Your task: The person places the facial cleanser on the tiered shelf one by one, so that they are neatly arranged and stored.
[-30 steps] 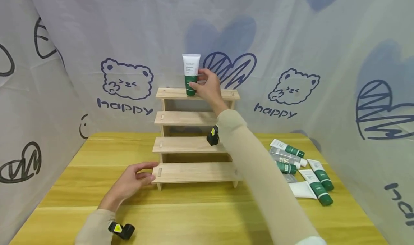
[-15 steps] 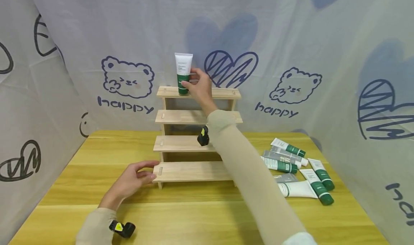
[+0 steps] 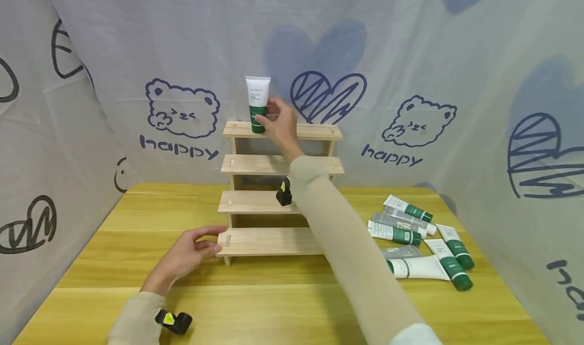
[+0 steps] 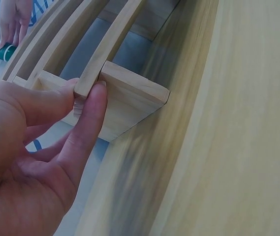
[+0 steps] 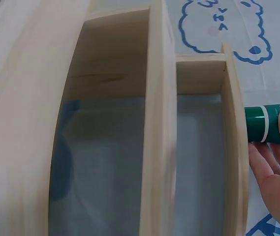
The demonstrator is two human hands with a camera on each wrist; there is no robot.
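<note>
A white and green squeeze tube stands upright, cap down, on the left part of the top tier of a wooden stepped rack. My right hand holds its green lower part from the right, thumb in front. In the right wrist view the green cap end meets the top board. My left hand is at the left end of the lowest tier. The left wrist view shows this hand pinching the end of that board between thumb and finger.
Several tubes lie in a loose pile on the table's right side, among them a white tube, a grey tube and a green-and-white tube. A printed curtain hangs close behind the rack. The wooden table extends in front.
My right hand has moved the tube left along the top tier, mostly in the first half second, and it has stayed about there since. The left hand keeps its place on the lowest board.
</note>
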